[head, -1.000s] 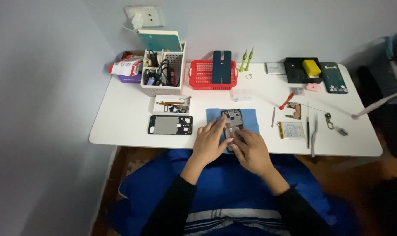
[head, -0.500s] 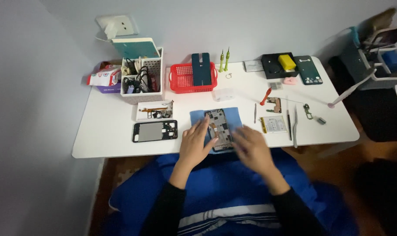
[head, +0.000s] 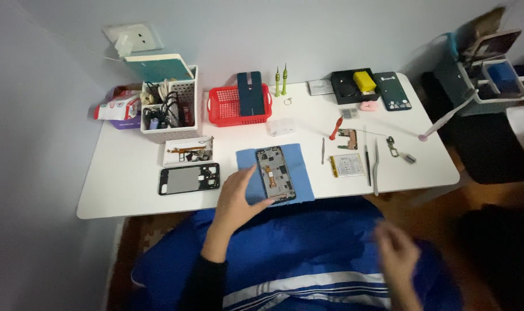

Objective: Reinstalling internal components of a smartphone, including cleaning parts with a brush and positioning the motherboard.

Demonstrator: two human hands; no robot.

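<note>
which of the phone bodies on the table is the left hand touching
The opened phone lying on the blue mat; the left hand rests at its lower left edge. The black frame lies apart on bare table, untouched.

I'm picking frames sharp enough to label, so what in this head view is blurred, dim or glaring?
Head view: the right hand over the blue lap is smeared by motion blur; the left hand on the opened black phone chassis is fairly sharp; the white tabletop is evenly lit without glare; the floor at lower right is dark; small parts are too fine to resolve.
</note>
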